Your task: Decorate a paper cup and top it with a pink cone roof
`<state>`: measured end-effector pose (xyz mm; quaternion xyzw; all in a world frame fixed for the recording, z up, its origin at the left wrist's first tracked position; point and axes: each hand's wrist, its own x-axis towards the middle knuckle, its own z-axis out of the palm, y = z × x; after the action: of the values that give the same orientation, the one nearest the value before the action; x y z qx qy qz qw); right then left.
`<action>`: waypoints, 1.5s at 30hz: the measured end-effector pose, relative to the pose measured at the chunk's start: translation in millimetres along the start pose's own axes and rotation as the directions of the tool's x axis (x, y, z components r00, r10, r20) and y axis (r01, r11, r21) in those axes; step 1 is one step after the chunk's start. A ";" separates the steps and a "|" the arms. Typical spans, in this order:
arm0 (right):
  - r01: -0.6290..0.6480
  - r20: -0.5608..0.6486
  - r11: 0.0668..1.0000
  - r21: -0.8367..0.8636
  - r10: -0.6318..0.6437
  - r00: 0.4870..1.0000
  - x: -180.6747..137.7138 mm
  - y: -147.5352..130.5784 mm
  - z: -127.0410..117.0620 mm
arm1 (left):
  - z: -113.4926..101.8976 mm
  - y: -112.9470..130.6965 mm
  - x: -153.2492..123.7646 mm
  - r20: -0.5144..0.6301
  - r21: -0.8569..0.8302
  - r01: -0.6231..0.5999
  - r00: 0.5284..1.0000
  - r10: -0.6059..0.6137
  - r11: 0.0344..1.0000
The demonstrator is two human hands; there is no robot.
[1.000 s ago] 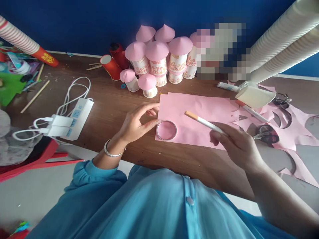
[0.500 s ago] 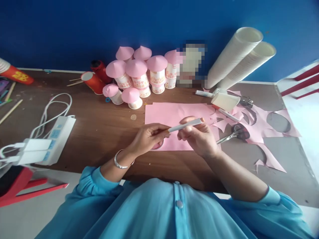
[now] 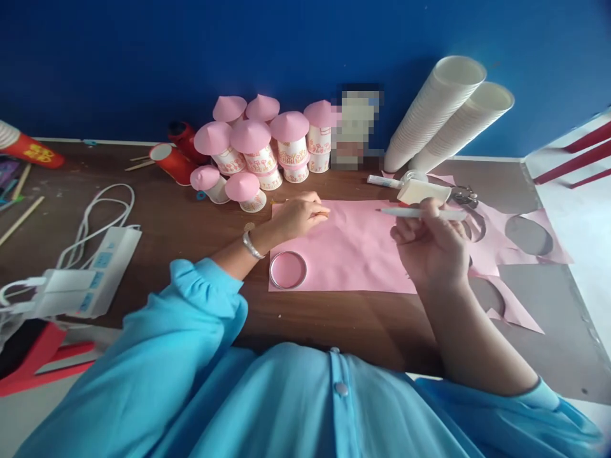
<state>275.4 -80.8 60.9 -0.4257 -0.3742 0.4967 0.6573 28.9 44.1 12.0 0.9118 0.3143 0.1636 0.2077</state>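
Note:
A pink paper sheet [image 3: 353,248] lies flat on the brown table. A round metal ring [image 3: 287,270] sits on its near left corner. My left hand [image 3: 300,216] is reached over the sheet's far left edge, fingers pinched on something small I cannot make out, perhaps the pen's cap. My right hand [image 3: 432,245] grips a white pen [image 3: 420,213] held level above the sheet's right side, tip pointing left.
Pink-roofed paper cups [image 3: 258,152] cluster at the back. Two long stacks of white cups [image 3: 443,108] lean on the blue wall. Pink offcuts [image 3: 520,248], scissors [image 3: 465,196] and a white cup [image 3: 422,189] lie right. A power strip [image 3: 95,270] with cables sits left, red cups [image 3: 172,159] behind.
My hands have separated from the pen's end. The left hand has moved up to the sheet's far edge, uncovering the ring. The right hand has carried the pen to the right.

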 end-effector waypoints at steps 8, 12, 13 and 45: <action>-0.260 -0.022 0.965 0.034 0.261 0.965 -22.3 44.2 -10.1 | -15.8 38.4 -88.2 -0.253 0.185 -0.026 0.965 0.073 0.982; -0.282 -0.059 0.959 0.039 0.284 0.957 -25.0 47.0 -5.7 | 3.0 84.9 -155.0 -0.170 0.296 -0.155 0.962 0.212 0.942; -0.280 -0.068 0.959 0.036 0.282 0.957 -25.1 46.3 -3.5 | 10.6 93.0 -163.6 -0.121 0.299 -0.163 0.971 0.206 0.940; -0.357 -0.083 0.923 -0.141 0.349 0.934 -26.3 50.4 -0.9 | 42.3 71.1 -168.3 0.049 0.232 -0.104 0.994 0.095 0.967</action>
<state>253.4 -99.3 11.9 -0.5495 -0.3100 0.5643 0.5325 -43.0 -126.5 -18.4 0.9475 0.2811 0.1184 0.0962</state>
